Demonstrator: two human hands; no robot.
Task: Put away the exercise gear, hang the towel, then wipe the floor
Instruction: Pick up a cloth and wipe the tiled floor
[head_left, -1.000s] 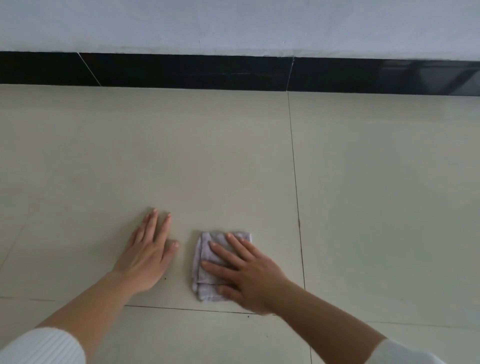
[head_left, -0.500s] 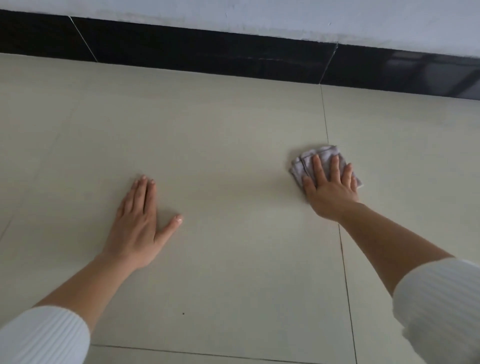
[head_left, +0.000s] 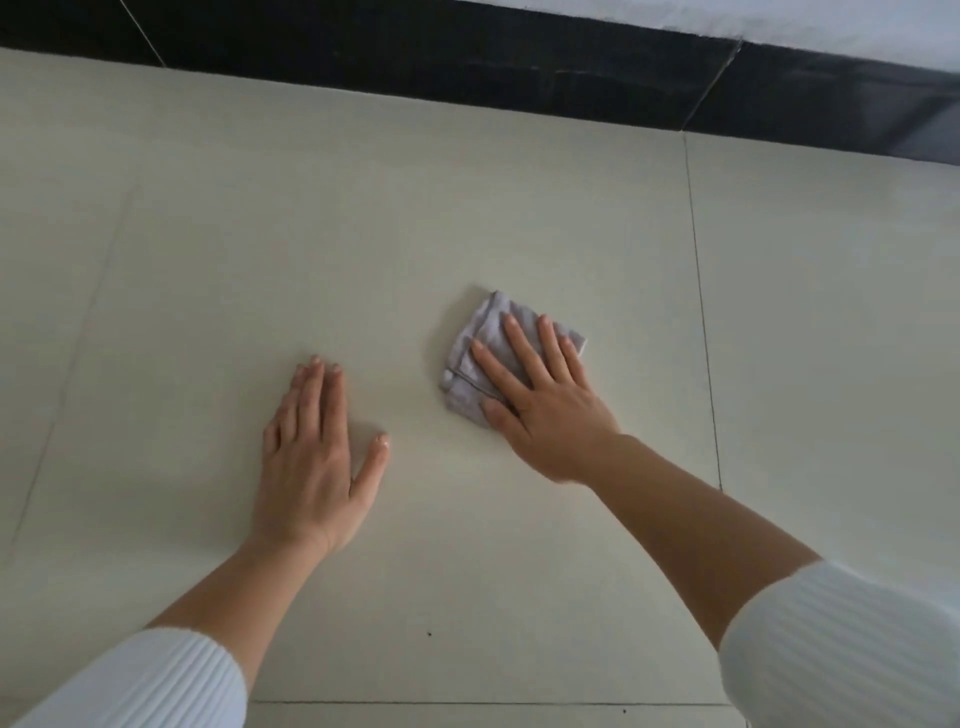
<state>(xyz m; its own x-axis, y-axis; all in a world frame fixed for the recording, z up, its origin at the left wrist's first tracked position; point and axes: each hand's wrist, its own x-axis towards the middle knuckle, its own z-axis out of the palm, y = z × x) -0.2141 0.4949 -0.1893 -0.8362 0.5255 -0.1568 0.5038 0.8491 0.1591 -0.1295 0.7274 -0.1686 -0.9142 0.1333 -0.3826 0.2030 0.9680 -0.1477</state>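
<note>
A small folded grey cloth lies on the pale tiled floor, right of centre. My right hand presses flat on top of the cloth, fingers spread and pointing away from me, covering its right half. My left hand rests flat on the bare tile to the left of the cloth, a hand's width away, fingers together and thumb out, holding nothing. Both forearms are bare, with white ribbed sleeves pushed up.
A black skirting strip runs along the far edge of the floor below a white wall. Dark grout lines cross the tiles to the right of the cloth and near me.
My right hand swept the cloth away from me and to the right, then back left towards my left hand. The left hand stayed planted on the tile.
</note>
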